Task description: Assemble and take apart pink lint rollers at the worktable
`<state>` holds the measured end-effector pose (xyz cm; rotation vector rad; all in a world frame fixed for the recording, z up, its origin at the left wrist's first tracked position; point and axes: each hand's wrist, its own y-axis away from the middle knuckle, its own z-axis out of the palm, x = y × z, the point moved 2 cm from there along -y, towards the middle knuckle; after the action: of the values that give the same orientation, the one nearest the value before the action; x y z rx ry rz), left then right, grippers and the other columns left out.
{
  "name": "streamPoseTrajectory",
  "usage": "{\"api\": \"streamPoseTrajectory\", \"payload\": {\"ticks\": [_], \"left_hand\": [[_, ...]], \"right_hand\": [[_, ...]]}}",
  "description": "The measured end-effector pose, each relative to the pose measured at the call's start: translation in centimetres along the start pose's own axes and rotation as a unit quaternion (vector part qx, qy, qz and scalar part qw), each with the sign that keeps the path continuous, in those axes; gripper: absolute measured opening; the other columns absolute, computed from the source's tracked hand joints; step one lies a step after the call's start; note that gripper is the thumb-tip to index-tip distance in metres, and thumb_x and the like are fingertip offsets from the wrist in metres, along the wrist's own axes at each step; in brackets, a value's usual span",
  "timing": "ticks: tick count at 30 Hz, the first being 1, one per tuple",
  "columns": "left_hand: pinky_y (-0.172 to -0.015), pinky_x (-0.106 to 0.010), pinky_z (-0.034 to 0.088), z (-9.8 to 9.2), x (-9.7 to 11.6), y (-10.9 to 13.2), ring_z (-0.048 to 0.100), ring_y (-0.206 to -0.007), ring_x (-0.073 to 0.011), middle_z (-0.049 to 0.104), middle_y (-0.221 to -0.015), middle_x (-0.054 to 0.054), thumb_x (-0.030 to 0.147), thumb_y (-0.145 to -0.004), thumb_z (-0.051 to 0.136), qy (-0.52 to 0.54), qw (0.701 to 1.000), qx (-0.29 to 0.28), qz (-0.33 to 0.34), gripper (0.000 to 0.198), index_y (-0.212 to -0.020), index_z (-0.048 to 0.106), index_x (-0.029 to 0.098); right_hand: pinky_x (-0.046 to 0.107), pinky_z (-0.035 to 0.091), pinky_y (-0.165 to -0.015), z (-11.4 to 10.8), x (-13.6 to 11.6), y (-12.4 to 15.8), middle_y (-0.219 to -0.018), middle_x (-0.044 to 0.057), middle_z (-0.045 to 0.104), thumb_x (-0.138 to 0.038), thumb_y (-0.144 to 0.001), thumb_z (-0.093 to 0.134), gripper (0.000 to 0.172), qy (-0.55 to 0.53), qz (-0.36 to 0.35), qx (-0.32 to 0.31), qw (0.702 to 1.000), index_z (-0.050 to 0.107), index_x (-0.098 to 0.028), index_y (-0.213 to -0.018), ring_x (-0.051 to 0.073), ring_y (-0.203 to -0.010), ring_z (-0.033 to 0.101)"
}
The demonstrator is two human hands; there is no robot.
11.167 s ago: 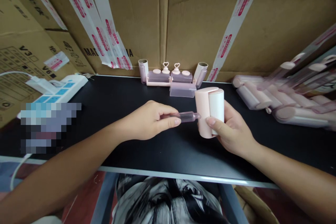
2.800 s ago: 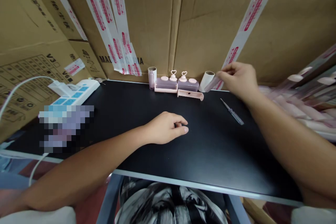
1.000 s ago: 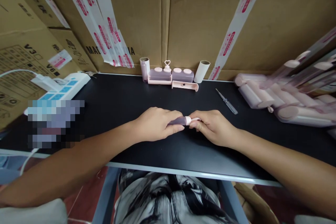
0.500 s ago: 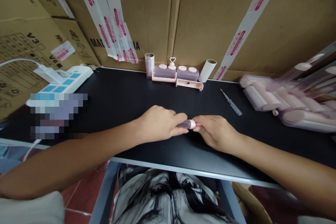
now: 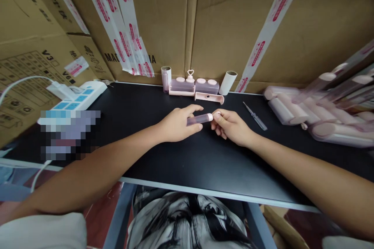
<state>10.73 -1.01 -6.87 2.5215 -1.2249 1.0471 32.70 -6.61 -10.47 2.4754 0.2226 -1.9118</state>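
A slim translucent purple-grey tube (image 5: 200, 120) with a pale pink end lies across my left hand (image 5: 179, 124). My left thumb runs along its near side and the index finger is stretched out above it, while other fingers curl behind. My right hand (image 5: 230, 126) is closed, thumb and index finger pinching a small pale piece (image 5: 216, 113) at the tube's pink end. How that piece joins the tube is hidden by my fingertips. Both hands are above the black tabletop (image 5: 181, 167).
Pink-and-purple dispenser parts (image 5: 181, 86) and a white cardboard-like roll (image 5: 228, 83) stand at the back. A screwdriver (image 5: 255, 116) lies right of my hands. Similar pink dispensers (image 5: 292, 107) are piled at far right, a power strip (image 5: 84, 95) at left.
Both hands have moved up and away from me with the tube. My left index finger has lifted off it, baring more of the tube. My right fingers have curled in.
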Motion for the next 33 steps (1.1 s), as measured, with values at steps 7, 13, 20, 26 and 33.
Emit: {"api": "streamPoseTrajectory", "payload": {"ticks": [7,13,20,26,33], "left_hand": [[-0.064,-0.027,0.051,-1.1,1.2,1.1,0.061,-0.066,-0.0120,0.068,-0.083,-0.002,0.045,-0.083,0.080,0.282,0.956,0.069,0.039,0.044,-0.112,0.070,0.014],[-0.065,-0.026,0.052,-2.0,0.8,0.7,0.065,-0.074,-0.0141,0.066,-0.088,-0.004,0.061,-0.095,0.061,0.299,0.940,0.162,0.026,0.044,-0.096,0.059,0.017],[-0.060,-0.024,0.035,-0.7,0.3,1.0,0.050,-0.062,-0.0102,0.057,-0.071,0.004,0.054,-0.093,0.066,0.046,0.998,0.037,-0.022,0.036,-0.094,0.067,0.018],[-0.062,-0.026,0.036,-0.2,0.3,1.1,0.058,-0.066,-0.0135,0.067,-0.077,0.001,0.052,-0.093,0.064,-0.024,0.999,-0.020,-0.036,0.034,-0.101,0.074,0.020],[-0.064,-0.026,0.039,-0.3,0.1,1.0,0.060,-0.069,-0.0147,0.069,-0.079,0.002,0.052,-0.091,0.065,-0.027,0.997,-0.027,-0.068,0.034,-0.105,0.076,0.023]], "right_hand": [[0.022,0.037,-0.036,-0.1,0.4,0.2,-0.067,0.000,0.062,-0.072,-0.089,0.065,0.053,-0.043,0.037,-0.022,0.998,0.065,-0.020,-0.086,0.012,-0.047,0.052],[0.049,0.057,-0.093,-2.2,-0.1,-0.1,-0.110,0.014,0.073,-0.043,-0.100,0.059,0.027,0.320,-0.205,0.111,0.918,0.071,-0.021,-0.110,0.029,-0.101,0.069],[0.070,0.035,-0.116,-5.7,2.9,-2.5,-0.169,0.025,0.031,-0.043,-0.100,0.055,0.054,0.507,-0.137,0.080,0.847,0.060,-0.016,-0.146,0.049,-0.151,0.035],[0.061,0.037,-0.120,-5.5,3.6,-3.0,-0.162,0.026,0.044,-0.043,-0.096,0.058,0.061,0.477,-0.103,0.082,0.869,0.057,-0.010,-0.148,0.045,-0.147,0.045],[0.055,0.054,-0.098,-6.5,3.4,-3.3,-0.108,0.016,0.075,-0.029,-0.089,0.057,0.025,0.403,-0.081,0.185,0.893,0.074,-0.017,-0.102,0.035,-0.100,0.071]]}}
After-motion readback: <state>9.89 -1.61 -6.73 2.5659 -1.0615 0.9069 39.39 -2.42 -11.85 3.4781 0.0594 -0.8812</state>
